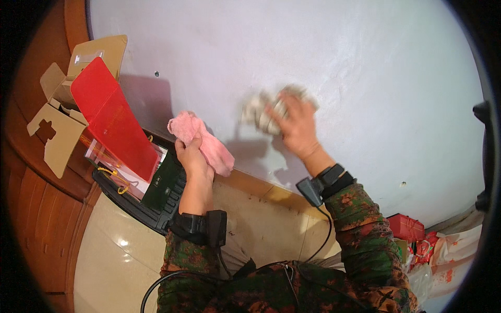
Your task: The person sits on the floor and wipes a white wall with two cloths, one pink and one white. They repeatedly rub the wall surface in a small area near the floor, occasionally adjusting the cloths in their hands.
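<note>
In front of me is a pale wall (pixel 219 51) with a few small marks and scuffed patches. My left hand (pixel 193 156) holds a folded pink fluffy cloth (pixel 213 146), thumb on top, just off the wall's lower part. Up and to the right, my right hand (pixel 297 121) grips a crumpled whitish-grey cloth (pixel 258 111) at the wall, fingers spread over it. Hand and cloth are blurred there. Whether the cloth presses on the wall is hard to tell. Both wrists wear black straps with small devices and cables.
To the left, a black plastic case (pixel 135 213) carries a bag with yellow cords and a red box (pixel 117 125). Opened cardboard boxes (pixel 64 141) lean by brown wooden furniture (pixel 43 211). Red packages (pixel 407 227) and bags stand at the lower right. Below is a shiny tiled floor (pixel 113 242).
</note>
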Available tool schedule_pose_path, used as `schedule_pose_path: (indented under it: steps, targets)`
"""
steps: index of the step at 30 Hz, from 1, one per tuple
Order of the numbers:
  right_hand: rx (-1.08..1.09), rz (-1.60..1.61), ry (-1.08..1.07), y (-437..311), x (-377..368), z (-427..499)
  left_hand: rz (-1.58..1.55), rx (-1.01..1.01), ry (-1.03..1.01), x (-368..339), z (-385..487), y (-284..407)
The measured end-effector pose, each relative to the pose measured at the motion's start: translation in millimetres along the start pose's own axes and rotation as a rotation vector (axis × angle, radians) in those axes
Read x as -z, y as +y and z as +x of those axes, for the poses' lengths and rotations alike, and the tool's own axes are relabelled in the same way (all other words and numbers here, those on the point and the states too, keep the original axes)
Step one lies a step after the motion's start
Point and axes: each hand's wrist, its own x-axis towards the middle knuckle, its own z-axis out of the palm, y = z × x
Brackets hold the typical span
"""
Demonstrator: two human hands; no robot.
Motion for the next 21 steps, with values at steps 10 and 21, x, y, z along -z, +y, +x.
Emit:
schedule_pose_path:
  steps: [10,21]
  targets:
    - [-0.092,-0.344,0.207,34.4,28.4,62.1,-0.079,0.009,-0.007,7.7,5.1,5.2]
    - [0.274,0.14,-0.326,-18.6,-24.9,25.0,-0.061,-0.023,0.051,4.5,2.5,11.4]
